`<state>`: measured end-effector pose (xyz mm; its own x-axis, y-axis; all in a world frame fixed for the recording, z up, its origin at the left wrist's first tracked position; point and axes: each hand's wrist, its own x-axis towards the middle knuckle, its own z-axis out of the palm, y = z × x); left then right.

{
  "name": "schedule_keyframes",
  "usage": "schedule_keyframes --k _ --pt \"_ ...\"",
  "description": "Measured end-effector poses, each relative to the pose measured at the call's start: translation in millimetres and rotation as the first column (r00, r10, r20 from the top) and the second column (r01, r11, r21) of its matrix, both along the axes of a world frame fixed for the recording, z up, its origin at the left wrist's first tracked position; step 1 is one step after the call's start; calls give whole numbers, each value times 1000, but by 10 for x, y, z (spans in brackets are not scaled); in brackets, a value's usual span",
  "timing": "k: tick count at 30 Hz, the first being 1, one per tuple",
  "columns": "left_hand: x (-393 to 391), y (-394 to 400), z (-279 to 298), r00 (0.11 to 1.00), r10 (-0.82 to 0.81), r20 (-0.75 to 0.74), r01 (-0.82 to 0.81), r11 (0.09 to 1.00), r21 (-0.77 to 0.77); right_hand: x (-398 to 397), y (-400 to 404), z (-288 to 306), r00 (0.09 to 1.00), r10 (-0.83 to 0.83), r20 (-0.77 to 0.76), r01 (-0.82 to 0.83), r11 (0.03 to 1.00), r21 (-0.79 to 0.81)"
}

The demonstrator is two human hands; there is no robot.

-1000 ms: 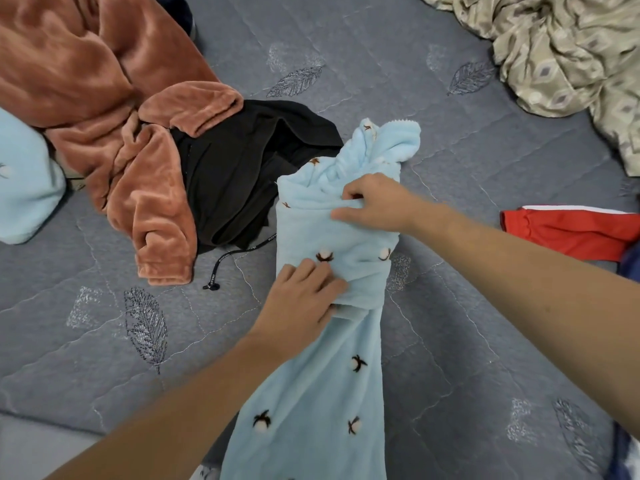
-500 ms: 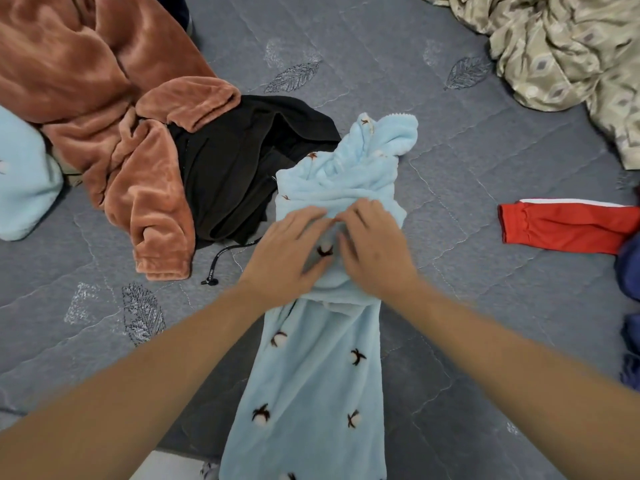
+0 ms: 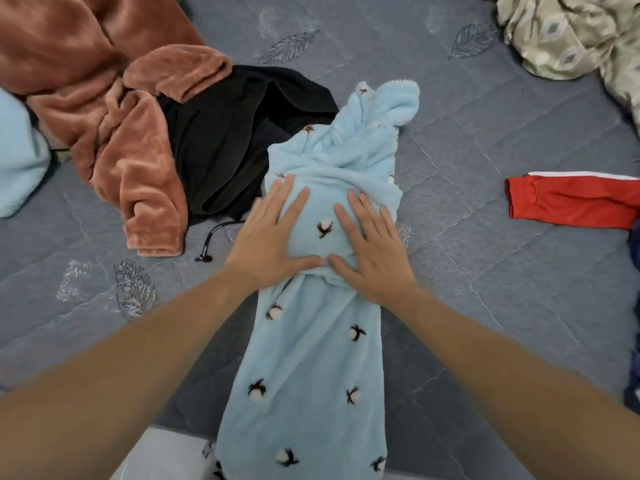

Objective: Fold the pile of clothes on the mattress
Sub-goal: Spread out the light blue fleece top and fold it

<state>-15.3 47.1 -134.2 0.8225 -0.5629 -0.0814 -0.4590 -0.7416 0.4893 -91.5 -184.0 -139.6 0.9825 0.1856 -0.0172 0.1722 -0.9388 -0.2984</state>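
Note:
A light blue fleece garment (image 3: 311,368) with small cotton-flower prints lies lengthwise on the grey quilted mattress (image 3: 485,278), its far end bunched and folded over. My left hand (image 3: 268,237) and my right hand (image 3: 372,247) lie flat side by side on the folded part, fingers straight and spread, thumbs nearly touching. A brown plush garment (image 3: 104,116) and a black garment (image 3: 228,147) with a drawstring lie in a heap to the left.
A red garment (image 3: 568,202) with a white stripe lies at the right edge. A patterned beige blanket (image 3: 571,36) is crumpled at the top right. Another light blue piece (image 3: 17,157) sits at the far left. Dark blue fabric (image 3: 633,386) shows at the right edge.
My hands went from gripping the blue garment's bunched top to lying flat on it side by side, fingers spread; the right hand came down toward me to join the left.

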Motion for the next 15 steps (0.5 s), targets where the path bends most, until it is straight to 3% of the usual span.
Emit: schedule_keyframes --k 3,5,9,11,15 --pt "-559 225 16 958 138 -251 -167 981 -98 -376 63 55 996 -86 -21 88 987 131" --pt "-967 368 -5 903 195 -383 -243 967 -82 -729 147 47 989 -131 -69 142 967 210" --pt "-1671 585 -6 870 309 -385 -357 932 -58 -1374 360 40 916 -276 -292 372 857 358" --pt "-1992 673 -34 824 400 -401 -469 879 -85 -1703 447 11 852 -359 -380 500 775 388" --pt "-2491 738 16 621 487 -614 -689 713 -130 -2347 629 109 653 -427 -625 749 484 452"
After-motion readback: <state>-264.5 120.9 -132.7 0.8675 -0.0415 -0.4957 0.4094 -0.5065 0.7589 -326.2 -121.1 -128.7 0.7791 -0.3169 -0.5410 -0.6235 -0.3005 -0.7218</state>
